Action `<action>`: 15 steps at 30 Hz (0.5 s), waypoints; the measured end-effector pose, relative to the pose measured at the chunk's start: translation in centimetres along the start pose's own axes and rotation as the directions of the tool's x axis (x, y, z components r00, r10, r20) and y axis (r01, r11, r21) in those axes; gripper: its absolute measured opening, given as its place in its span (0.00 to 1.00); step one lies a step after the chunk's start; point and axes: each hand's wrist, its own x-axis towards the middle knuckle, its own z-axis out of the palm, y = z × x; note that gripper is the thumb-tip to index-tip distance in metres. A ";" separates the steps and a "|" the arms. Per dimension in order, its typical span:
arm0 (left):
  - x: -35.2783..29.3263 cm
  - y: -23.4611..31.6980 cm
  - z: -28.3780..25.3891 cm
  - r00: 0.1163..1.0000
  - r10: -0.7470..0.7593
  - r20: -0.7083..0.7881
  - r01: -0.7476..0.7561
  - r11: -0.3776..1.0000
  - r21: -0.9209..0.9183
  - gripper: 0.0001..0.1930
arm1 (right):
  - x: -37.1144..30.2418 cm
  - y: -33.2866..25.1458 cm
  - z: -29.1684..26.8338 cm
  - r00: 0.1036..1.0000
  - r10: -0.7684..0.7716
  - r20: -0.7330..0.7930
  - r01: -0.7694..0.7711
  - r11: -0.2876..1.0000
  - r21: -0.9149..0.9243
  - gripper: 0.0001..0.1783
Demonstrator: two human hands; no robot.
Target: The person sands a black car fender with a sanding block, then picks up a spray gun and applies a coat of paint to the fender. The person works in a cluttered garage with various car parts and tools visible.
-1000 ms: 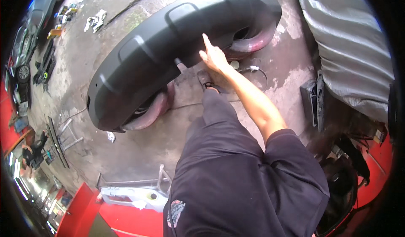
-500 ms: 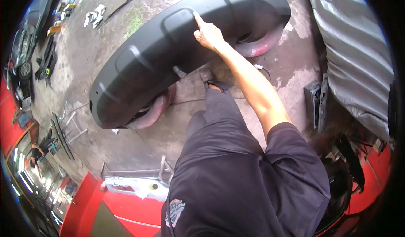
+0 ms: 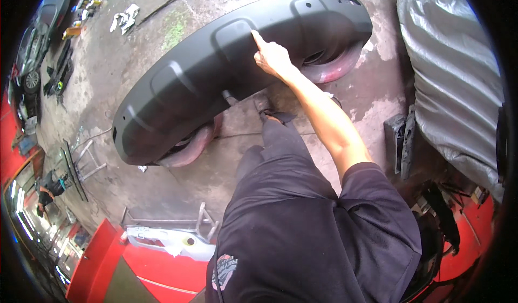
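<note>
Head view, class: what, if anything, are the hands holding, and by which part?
The right hand visibly holds nothing; its index finger points at the dark grey bumper. The left hand is out of view, so cannot be told.

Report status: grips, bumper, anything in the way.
Right grip pointing at dark bumper, contact unclear. Left grip out of view. Bumper on round supports. Nothing seen blocking.

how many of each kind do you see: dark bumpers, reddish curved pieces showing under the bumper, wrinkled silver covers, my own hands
Dark bumper: 1
Reddish curved pieces: 2
Wrinkled silver cover: 1
Your own hands: 1, the right hand
Total: 5
</note>
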 end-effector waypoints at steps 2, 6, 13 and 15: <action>0.1 0.1 0.1 1.000 0.002 0.003 -0.002 1.000 -0.001 0.40 | -0.2 0.3 0.4 1.000 0.003 -0.029 -0.002 1.000 0.017 0.43; 0.2 0.2 0.1 1.000 0.009 0.004 -0.009 1.000 0.002 0.40 | 0.5 0.5 1.0 0.993 0.004 -0.120 0.002 0.999 0.052 0.42; 0.5 0.8 -0.1 1.000 0.029 0.002 -0.029 1.000 0.005 0.40 | 1.2 -0.4 0.9 0.997 -0.026 -0.067 0.031 0.997 0.076 0.41; 0.4 0.7 -0.2 0.999 0.032 -0.004 -0.032 0.999 0.002 0.40 | 0.6 -0.5 0.9 0.999 -0.036 -0.038 0.039 0.996 0.077 0.41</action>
